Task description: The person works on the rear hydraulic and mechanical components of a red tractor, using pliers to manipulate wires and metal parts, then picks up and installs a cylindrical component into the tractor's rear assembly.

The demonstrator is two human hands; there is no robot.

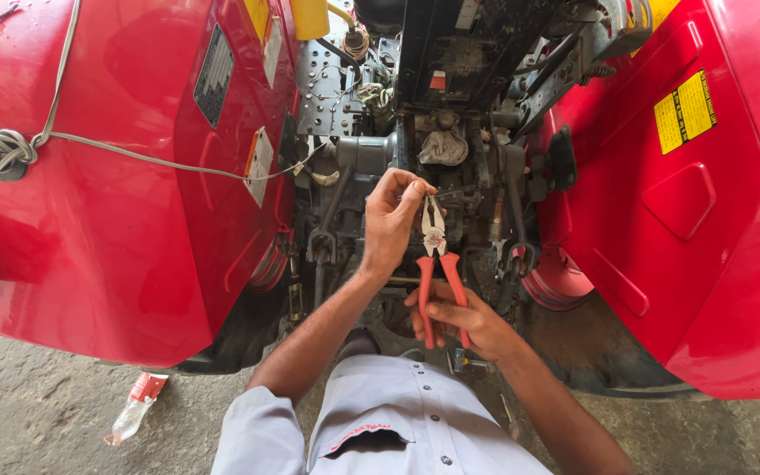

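Nearest the camera: a grey-blue buttoned work shirt (380, 422) with short sleeves, both bare forearms reaching forward from it. Right hand (463, 321) — closed around the red handles of a pair of pliers (437, 264), fingers wrapped over both grips from the right and below, the tool standing nearly upright. Left hand (390, 220) — raised just above and left of the right, fingertips pinched together at the metal nose of the pliers; whatever small part sits between fingers and nose is too small to tell. The pliers lie between the two hands, in front of the central machinery. Below and left, on the grey concrete floor (46, 413): a crushed clear plastic bottle (134, 409) with a red label, lying well apart from the hands; yellow painted lines at the floor's far left and far right edges. Beyond the hands: the rear of a red tractor, its dark greasy linkage and housing (415, 149) in the middle, with a dirty rag (443, 148) stuffed in above the hands. Left red fender (107, 176) carrying a dark plate and small labels, a grey cord (134, 157) strung across it from a knotted bundle at the left edge toward the centre. Right red fender (705, 193) bearing a yellow warning sticker (685, 110). A tyre (608, 356) shows beneath the right fender.
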